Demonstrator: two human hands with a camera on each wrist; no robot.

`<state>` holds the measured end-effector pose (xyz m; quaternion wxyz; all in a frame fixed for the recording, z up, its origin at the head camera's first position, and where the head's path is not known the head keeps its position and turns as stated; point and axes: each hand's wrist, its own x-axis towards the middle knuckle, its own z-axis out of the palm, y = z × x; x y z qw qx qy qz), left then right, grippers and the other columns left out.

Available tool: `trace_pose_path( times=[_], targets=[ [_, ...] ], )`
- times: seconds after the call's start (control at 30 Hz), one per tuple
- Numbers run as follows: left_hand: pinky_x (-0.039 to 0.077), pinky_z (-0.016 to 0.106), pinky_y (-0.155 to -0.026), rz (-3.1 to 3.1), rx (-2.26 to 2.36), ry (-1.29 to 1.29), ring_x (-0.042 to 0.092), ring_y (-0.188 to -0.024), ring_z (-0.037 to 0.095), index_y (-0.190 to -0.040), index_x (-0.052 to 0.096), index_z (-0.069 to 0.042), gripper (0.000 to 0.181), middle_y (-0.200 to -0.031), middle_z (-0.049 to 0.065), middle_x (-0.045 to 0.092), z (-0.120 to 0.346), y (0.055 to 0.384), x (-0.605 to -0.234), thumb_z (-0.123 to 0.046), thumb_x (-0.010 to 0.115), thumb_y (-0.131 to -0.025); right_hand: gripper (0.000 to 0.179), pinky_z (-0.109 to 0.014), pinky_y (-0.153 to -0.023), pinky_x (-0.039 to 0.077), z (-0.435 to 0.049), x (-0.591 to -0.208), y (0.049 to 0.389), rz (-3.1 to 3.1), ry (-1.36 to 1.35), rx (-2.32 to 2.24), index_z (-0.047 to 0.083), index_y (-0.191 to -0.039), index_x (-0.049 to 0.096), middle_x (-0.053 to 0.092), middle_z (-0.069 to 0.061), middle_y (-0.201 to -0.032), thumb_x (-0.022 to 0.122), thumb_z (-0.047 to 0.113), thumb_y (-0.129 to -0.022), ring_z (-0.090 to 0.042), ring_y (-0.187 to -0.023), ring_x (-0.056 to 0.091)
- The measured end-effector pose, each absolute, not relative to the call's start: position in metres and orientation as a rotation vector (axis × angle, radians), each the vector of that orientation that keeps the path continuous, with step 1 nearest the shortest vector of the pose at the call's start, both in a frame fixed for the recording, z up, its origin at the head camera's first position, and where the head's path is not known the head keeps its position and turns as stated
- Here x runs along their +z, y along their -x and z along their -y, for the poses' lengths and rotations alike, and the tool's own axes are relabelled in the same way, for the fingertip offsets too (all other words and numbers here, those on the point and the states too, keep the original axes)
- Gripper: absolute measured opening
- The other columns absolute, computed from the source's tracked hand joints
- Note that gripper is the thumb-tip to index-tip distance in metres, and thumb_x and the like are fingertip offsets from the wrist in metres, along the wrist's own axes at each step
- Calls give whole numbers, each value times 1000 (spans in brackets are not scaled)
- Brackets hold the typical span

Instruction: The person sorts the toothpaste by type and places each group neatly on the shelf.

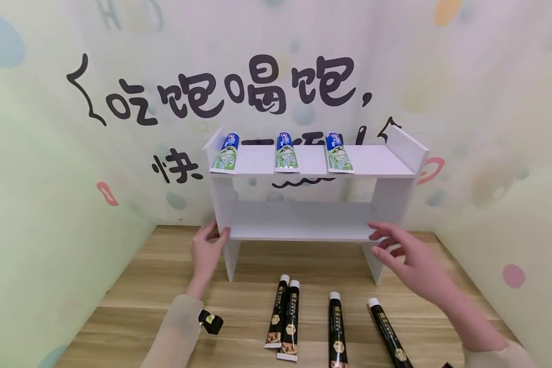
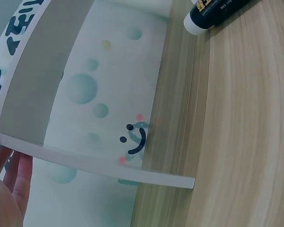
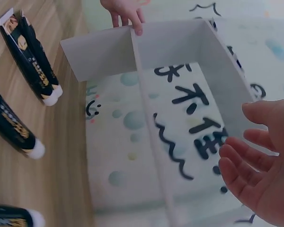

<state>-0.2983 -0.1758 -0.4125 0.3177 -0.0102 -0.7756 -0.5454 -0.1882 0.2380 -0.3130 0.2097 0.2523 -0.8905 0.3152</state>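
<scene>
A white two-tier shelf (image 1: 299,221) stands on the wooden table. My left hand (image 1: 208,250) grips its left side panel, thumb in front and fingers behind, as the left wrist view shows at the hand (image 2: 7,184). Beside the right side panel my right hand (image 1: 407,258) hovers with loosely bent fingers and nothing in them; the right wrist view shows this hand (image 3: 260,165) too. On the top board lie three green-and-blue toothpaste tubes, a left one (image 1: 227,152), a middle one (image 1: 285,152) and a right one (image 1: 338,152).
Several black toothpaste tubes with white caps lie on the table (image 1: 133,317) before the shelf: an overlapping pair including one tube (image 1: 291,319), a single tube (image 1: 337,327) and a slanted one (image 1: 388,329) near my right forearm. A printed wall (image 1: 276,30) rises behind.
</scene>
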Motion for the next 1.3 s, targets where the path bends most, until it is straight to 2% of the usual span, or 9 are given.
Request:
trace_pose_path(
  times=[0.1,0.43,0.5,0.63,0.73,0.97,1.1,1.2,1.3],
  targets=[
    [50,8,-61,2055,-1422,-3,70,-90,34,-121,69,-5,36,-114,17,72,178,298,-413,-16,74,-87,48,-18,-71,56,-244,-338,183,2466,-621,922,10,-139,53,68,-4,-110,67,8,-93,7,-91,59],
    [51,9,-61,2046,-1422,-26,69,-88,28,-122,70,-8,36,-114,15,73,181,294,-415,-14,74,-87,56,-19,-72,55,-266,-386,163,2458,-434,987,12,-140,52,67,-8,-117,73,9,-89,10,-96,56],
    [51,9,-61,2046,-1416,-28,69,-87,26,-122,70,-9,36,-113,14,73,180,294,-416,-15,74,-87,58,-19,-72,55,-270,-394,157,2482,-378,976,15,-142,51,66,-3,-119,74,13,-89,14,-97,52],
    [51,9,-61,2048,-1414,-29,71,-87,28,-122,70,-10,36,-112,14,73,179,294,-416,-15,74,-87,60,-20,-73,55,-279,-414,146,2526,-274,987,20,-144,49,59,18,-120,74,18,-89,16,-98,50],
    [50,9,-62,2048,-1412,-27,71,-89,32,-120,71,-9,34,-111,14,73,178,294,-417,-16,74,-87,59,-20,-73,55,-284,-429,139,2541,-228,992,21,-143,49,55,22,-121,73,20,-90,16,-99,49],
    [49,8,-62,2047,-1413,-7,71,-90,34,-118,72,-8,32,-110,15,73,175,296,-417,-17,73,-88,60,-20,-69,53,-291,-461,129,2626,-100,1006,14,-142,50,63,-4,-126,74,24,-89,15,-98,51],
    [49,9,-62,2046,-1411,-6,72,-90,34,-117,72,-8,31,-109,15,74,174,296,-415,-17,73,-88,62,-23,-67,53,-294,-473,127,2738,-20,1046,10,-143,48,62,-19,-131,73,30,-90,-9,-101,62],
    [49,8,-61,2048,-1411,-16,71,-89,34,-118,72,-8,31,-109,14,74,174,296,-415,-17,73,-88,65,-28,-66,55,-294,-480,125,2789,30,1081,6,-142,48,61,-24,-131,74,31,-88,-26,-99,65],
    [48,8,-61,2049,-1415,-18,72,-90,34,-118,72,-8,31,-110,15,74,174,296,-415,-17,73,-88,67,-32,-66,56,-294,-484,123,2814,70,1102,3,-141,49,60,-27,-130,76,31,-86,-30,-97,66]
  ],
)
